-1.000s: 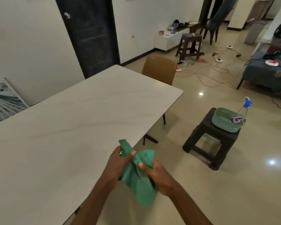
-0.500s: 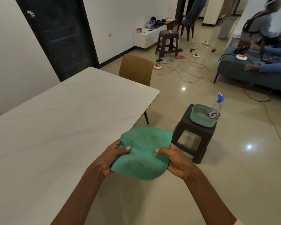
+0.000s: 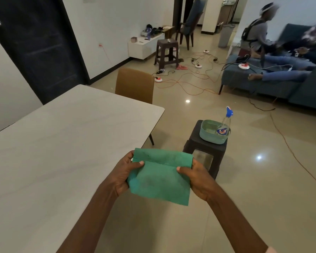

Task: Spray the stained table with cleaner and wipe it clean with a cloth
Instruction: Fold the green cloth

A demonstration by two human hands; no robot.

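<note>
1. Table [image 3: 62,152] is taking up the left side, pale marbled top, no stain readable on it from the head view.
2. Dark door [image 3: 36,48] is standing behind the table's far left corner.
3. Tan chair [image 3: 134,85] is sitting tucked at the table's far end, its backrest showing above the edge.
4. Left hand [image 3: 123,173] is hanging just off the table's near right edge, thumb on top and fingers curled under, pinching the left side of the cloth.
5. Green cloth [image 3: 161,178] is being held off the table, just beside its right edge, over the floor; its top part is folding over toward the camera, with the lower part hanging down.
6. Right hand [image 3: 197,178] is pinching the cloth's right side the same way, thumb on top, farther from the table than the left hand.
7. Dark stool [image 3: 204,150] is standing on the floor right of the table, well apart from it.
8. Green basin [image 3: 211,136] is sitting on that stool.
9. Spray bottle [image 3: 224,123] with a blue nozzle is standing tilted inside the basin, against its right rim.
10. Blue sofa [image 3: 263,83] with people on it is sitting far right of the table, blurry; cables are lying on the floor before it.
</note>
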